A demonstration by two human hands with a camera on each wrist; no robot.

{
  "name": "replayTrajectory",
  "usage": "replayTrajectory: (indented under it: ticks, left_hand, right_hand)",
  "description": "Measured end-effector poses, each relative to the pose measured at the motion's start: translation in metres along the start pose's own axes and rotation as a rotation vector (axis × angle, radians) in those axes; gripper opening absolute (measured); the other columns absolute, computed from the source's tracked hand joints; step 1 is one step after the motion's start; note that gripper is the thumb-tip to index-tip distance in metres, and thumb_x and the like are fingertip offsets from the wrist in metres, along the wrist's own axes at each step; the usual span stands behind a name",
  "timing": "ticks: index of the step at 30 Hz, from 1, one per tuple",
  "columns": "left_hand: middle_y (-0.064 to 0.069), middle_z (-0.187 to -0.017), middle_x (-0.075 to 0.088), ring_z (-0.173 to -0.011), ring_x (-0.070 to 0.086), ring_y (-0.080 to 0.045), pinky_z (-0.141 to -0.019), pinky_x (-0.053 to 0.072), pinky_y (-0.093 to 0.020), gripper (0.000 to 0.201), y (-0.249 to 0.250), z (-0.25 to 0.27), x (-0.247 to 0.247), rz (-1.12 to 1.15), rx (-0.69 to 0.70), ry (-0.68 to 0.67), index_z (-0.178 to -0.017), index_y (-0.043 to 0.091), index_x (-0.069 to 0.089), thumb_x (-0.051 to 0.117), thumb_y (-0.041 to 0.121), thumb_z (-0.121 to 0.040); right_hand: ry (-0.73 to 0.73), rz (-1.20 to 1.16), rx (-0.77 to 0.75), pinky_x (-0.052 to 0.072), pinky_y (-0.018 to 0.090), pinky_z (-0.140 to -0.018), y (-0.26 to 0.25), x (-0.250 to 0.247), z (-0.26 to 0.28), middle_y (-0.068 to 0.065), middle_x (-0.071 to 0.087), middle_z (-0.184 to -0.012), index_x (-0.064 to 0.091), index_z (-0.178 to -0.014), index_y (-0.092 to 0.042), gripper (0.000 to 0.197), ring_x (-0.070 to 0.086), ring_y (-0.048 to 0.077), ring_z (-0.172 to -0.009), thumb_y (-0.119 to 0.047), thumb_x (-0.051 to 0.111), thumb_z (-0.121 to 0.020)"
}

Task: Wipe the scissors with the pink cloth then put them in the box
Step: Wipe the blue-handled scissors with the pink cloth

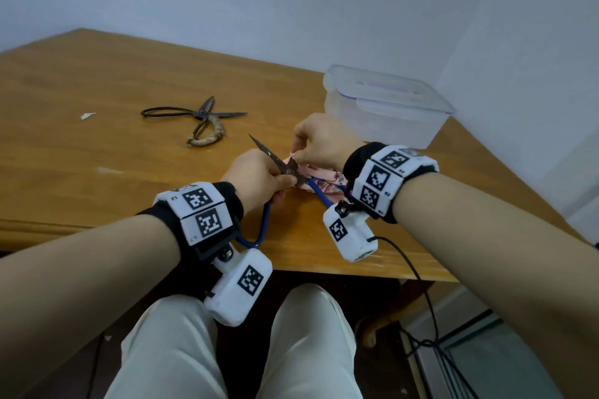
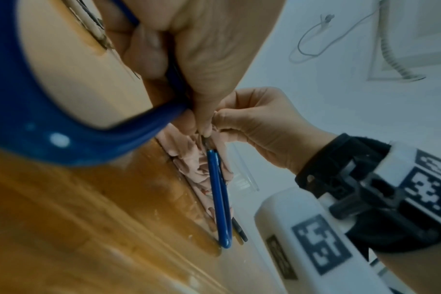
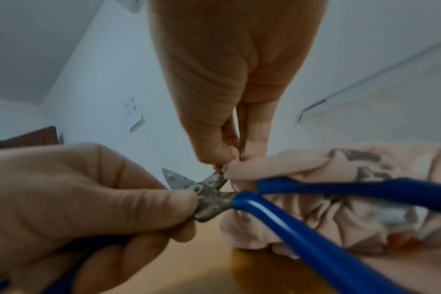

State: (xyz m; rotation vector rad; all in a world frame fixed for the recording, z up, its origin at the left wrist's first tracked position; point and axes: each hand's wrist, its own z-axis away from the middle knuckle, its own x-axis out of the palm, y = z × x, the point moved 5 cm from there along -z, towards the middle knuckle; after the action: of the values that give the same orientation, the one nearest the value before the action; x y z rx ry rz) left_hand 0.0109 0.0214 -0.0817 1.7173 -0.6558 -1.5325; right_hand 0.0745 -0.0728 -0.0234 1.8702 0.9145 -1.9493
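Observation:
Blue-handled scissors [image 1: 265,219] with rusty blades stand opened near the table's front edge. My left hand [image 1: 259,176] grips them at the pivot [image 3: 209,201], one blade tip pointing up and away. My right hand [image 1: 319,144] pinches a fold of the pink cloth [image 1: 324,181] around the other blade [image 3: 215,178]. The rest of the pink cloth [image 3: 340,199] lies bunched on the table under one blue handle [image 2: 220,199]. The clear plastic box [image 1: 385,107] stands behind my right hand, its lid resting on top.
A second pair of old dark metal scissors [image 1: 197,121] lies open on the wooden table [image 1: 97,81] to the left. A small white paper scrap [image 1: 87,116] lies farther left. White walls border the table behind and to the right.

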Motion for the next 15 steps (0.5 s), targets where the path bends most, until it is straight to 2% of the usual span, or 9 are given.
replayTrajectory:
  ticks: [1, 3, 5, 7, 9, 10, 13, 15]
  left_hand:
    - [0.002, -0.05, 0.062, -0.047, 0.057, -0.012, -0.058, 0.051, -0.03, 0.036, 0.0, 0.0, 0.0, -0.007, -0.002, -0.003, -0.058, 0.007, 0.066, 0.066, 0.026, -0.089]
    - [0.003, -0.05, 0.061, -0.043, 0.054, -0.009, -0.053, 0.045, -0.025, 0.036, 0.001, 0.001, 0.0, -0.018, 0.004, -0.006, -0.057, 0.009, 0.066, 0.067, 0.026, -0.089]
    - [0.003, -0.051, 0.061, -0.042, 0.053, -0.007, -0.05, 0.041, -0.021, 0.035, 0.002, 0.0, -0.001, -0.029, 0.014, -0.005, -0.058, 0.009, 0.065, 0.066, 0.025, -0.09]
    - [0.003, -0.05, 0.061, -0.04, 0.052, -0.006, -0.049, 0.04, -0.02, 0.035, 0.004, -0.001, 0.0, -0.04, 0.013, -0.003, -0.058, 0.01, 0.065, 0.066, 0.026, -0.09]
    - [0.004, -0.048, 0.059, -0.039, 0.051, -0.005, -0.048, 0.039, -0.019, 0.038, 0.005, 0.0, 0.0, -0.058, 0.008, 0.0, -0.055, 0.012, 0.063, 0.066, 0.027, -0.09]
    - [0.005, -0.048, 0.059, -0.039, 0.051, -0.005, -0.049, 0.04, -0.019, 0.039, 0.005, 0.001, 0.001, -0.061, 0.007, -0.002, -0.054, 0.012, 0.062, 0.066, 0.027, -0.089]
    - [0.005, -0.051, 0.06, -0.043, 0.053, -0.006, -0.049, 0.039, -0.018, 0.037, 0.006, 0.002, 0.0, -0.067, 0.017, -0.008, -0.055, 0.014, 0.062, 0.066, 0.026, -0.09]
    - [0.005, -0.051, 0.059, -0.044, 0.053, -0.008, -0.049, 0.039, -0.019, 0.038, 0.008, 0.002, 0.0, -0.077, 0.027, -0.004, -0.055, 0.014, 0.062, 0.065, 0.027, -0.09]
  right_hand:
    - [0.011, -0.01, 0.011, 0.051, 0.023, -0.064, 0.001, -0.001, 0.0, -0.003, 0.065, -0.079, 0.068, -0.081, -0.014, 0.002, 0.059, 0.008, -0.069, -0.014, 0.068, -0.083]
    - [-0.035, -0.059, 0.014, 0.044, 0.011, -0.055, 0.002, -0.001, 0.002, -0.006, 0.063, -0.074, 0.07, -0.08, -0.014, 0.002, 0.056, 0.003, -0.066, -0.015, 0.07, -0.082]
    - [-0.077, -0.097, 0.024, 0.037, 0.004, -0.045, 0.002, -0.001, 0.004, -0.006, 0.064, -0.073, 0.071, -0.079, -0.015, 0.003, 0.056, 0.003, -0.064, -0.016, 0.073, -0.08]
    - [-0.028, -0.106, 0.055, 0.038, 0.003, -0.044, 0.005, -0.004, 0.003, -0.004, 0.066, -0.073, 0.071, -0.08, -0.013, 0.003, 0.057, 0.002, -0.061, -0.016, 0.072, -0.082]
    - [0.024, -0.141, 0.084, 0.047, 0.006, -0.051, 0.009, -0.008, 0.0, 0.0, 0.069, -0.076, 0.071, -0.081, -0.011, 0.004, 0.062, 0.005, -0.06, -0.013, 0.07, -0.083]
    - [0.018, -0.153, 0.086, 0.047, 0.007, -0.051, 0.01, -0.009, 0.0, 0.001, 0.069, -0.077, 0.071, -0.081, -0.01, 0.003, 0.062, 0.004, -0.06, -0.013, 0.07, -0.084]
    - [-0.065, -0.139, 0.067, 0.034, 0.001, -0.04, 0.01, -0.007, 0.005, -0.007, 0.063, -0.072, 0.073, -0.084, -0.012, 0.003, 0.054, -0.001, -0.059, -0.014, 0.071, -0.083]
    - [-0.037, -0.148, 0.076, 0.034, 0.002, -0.04, 0.013, -0.01, 0.004, -0.008, 0.063, -0.07, 0.074, -0.085, -0.012, 0.005, 0.054, -0.001, -0.06, -0.016, 0.072, -0.083]
